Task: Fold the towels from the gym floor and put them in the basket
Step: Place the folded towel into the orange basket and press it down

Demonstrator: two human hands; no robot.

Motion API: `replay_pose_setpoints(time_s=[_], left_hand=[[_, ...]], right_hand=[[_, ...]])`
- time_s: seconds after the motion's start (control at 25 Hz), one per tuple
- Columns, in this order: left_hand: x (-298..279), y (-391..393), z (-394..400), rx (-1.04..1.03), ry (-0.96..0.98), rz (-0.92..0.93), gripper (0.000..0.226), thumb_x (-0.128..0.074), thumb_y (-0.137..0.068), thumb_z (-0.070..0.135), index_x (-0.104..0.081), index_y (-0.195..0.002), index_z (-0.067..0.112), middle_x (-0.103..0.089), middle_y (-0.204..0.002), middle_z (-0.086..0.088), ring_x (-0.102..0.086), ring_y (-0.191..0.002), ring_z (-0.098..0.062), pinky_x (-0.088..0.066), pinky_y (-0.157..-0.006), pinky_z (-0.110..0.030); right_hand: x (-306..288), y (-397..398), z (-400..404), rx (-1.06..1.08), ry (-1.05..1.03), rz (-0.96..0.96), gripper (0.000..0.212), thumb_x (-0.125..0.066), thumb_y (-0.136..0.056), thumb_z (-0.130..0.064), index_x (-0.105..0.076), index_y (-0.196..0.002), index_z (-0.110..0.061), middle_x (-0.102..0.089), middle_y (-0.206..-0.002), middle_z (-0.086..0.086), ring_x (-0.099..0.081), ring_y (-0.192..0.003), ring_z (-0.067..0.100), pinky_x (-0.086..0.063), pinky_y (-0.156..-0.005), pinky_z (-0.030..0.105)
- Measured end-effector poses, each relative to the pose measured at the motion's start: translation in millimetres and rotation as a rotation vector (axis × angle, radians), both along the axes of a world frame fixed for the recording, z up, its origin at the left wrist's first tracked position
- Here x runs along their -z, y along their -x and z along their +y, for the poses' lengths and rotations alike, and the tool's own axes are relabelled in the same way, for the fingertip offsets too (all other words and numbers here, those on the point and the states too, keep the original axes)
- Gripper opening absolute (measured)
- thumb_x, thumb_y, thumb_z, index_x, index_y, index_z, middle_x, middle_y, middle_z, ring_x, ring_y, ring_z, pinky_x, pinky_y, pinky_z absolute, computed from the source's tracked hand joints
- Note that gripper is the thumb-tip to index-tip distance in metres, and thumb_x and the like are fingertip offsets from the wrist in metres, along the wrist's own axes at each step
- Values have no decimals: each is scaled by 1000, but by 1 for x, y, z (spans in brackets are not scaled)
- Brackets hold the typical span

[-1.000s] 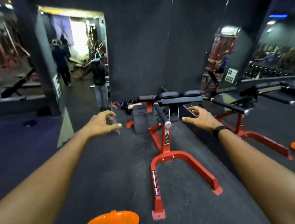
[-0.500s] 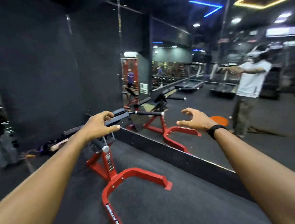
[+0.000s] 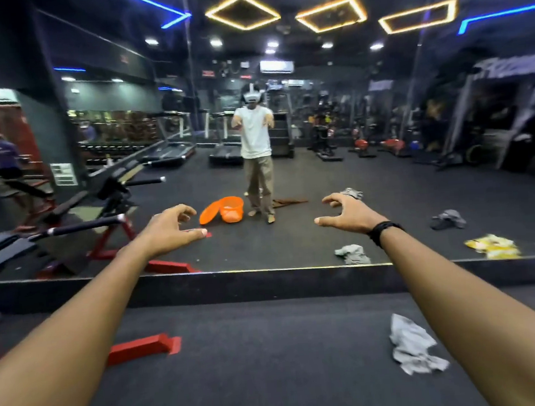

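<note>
Arms reach forward over the gym floor [image 3: 256,364] before a wall mirror, left hand [image 3: 166,231] and right hand [image 3: 348,214] both empty, fingers loosely curled and apart. A crumpled grey towel [image 3: 413,346] lies on the floor just below the right forearm. The mirror reflects more towels and the orange basket [image 3: 232,208] beside the person's feet. Picking up the nearest towel first looks sensible: take two corners, shake it flat, then fold before turning to the basket.
</note>
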State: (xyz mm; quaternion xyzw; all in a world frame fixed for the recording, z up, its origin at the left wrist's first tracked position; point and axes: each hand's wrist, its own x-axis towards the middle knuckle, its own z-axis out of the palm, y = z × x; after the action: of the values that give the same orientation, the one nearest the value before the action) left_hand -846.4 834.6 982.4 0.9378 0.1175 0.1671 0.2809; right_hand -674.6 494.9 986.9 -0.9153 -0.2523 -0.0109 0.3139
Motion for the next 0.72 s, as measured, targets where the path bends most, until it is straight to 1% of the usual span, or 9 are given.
replay_pose_setpoints(time_s=[0.12, 0.2, 0.24, 0.36, 0.4, 0.48, 0.6, 0.72], left_hand=[[-1, -48, -64, 135, -18, -27, 47, -77, -76, 37, -59, -117, 20, -60, -108, 2, -58, -104, -15, -43, -92, -26], [0, -78, -104, 218, -38, -30, 47, -77, -77, 35, -59, -117, 17, -60, -106, 3, -58, -100, -13, -41, -88, -23], [1, -95, -125, 252, -48, -27, 48, -76, -78, 35, -59, -118, 16, -59, -106, 3, -57, -100, -12, -41, -89, -23], [8, -148, -183, 333, -42, -27, 52, -77, -77, 37, -58, -120, 16, -61, -108, 0, -58, -104, -15, -46, -96, -30], [10, -165, -204, 354, -38, -24, 52, -76, -78, 36, -57, -121, 15, -60, -108, -1, -57, -103, -14, -45, -96, -30], [12, -194, -237, 378, -20, -15, 53, -76, -78, 36, -56, -123, 15, -58, -107, 0, -55, -100, -12, -43, -91, -26], [14, -250, -293, 402, -7, 0, 55, -76, -77, 38, -56, -124, 17, -57, -112, -1, -56, -100, -13, -41, -86, -24], [15, -306, -341, 396, -1, 5, 55, -76, -76, 41, -57, -122, 19, -62, -118, -4, -58, -107, -16, -42, -90, -26]], right_hand=[[-2, -8, -79, 127, 21, -9, 65, -74, -78, -43, -50, -132, -17, -51, -137, 5, -47, -127, 18, -38, -101, 30], [-2, -15, -125, 203, 28, -7, 64, -74, -77, -44, -51, -131, -19, -52, -137, 6, -48, -126, 19, -38, -101, 32], [-2, -20, -149, 238, 33, -6, 65, -74, -76, -45, -51, -131, -19, -52, -137, 7, -48, -126, 19, -39, -101, 32], [1, -41, -214, 312, 45, 8, 66, -74, -76, -46, -50, -131, -19, -51, -137, 8, -50, -125, 20, -41, -103, 35], [1, -52, -234, 328, 41, 17, 67, -74, -76, -45, -50, -132, -18, -51, -137, 9, -50, -124, 21, -41, -103, 36], [1, -72, -268, 349, 39, 20, 67, -75, -77, -44, -49, -132, -18, -52, -135, 10, -51, -123, 21, -41, -103, 35], [-1, -113, -323, 359, 25, 18, 66, -75, -76, -45, -50, -131, -20, -53, -134, 7, -51, -122, 20, -42, -101, 34], [-3, -156, -375, 366, 41, 45, 66, -75, -75, -46, -50, -131, -20, -53, -133, 5, -50, -123, 19, -41, -100, 33]])
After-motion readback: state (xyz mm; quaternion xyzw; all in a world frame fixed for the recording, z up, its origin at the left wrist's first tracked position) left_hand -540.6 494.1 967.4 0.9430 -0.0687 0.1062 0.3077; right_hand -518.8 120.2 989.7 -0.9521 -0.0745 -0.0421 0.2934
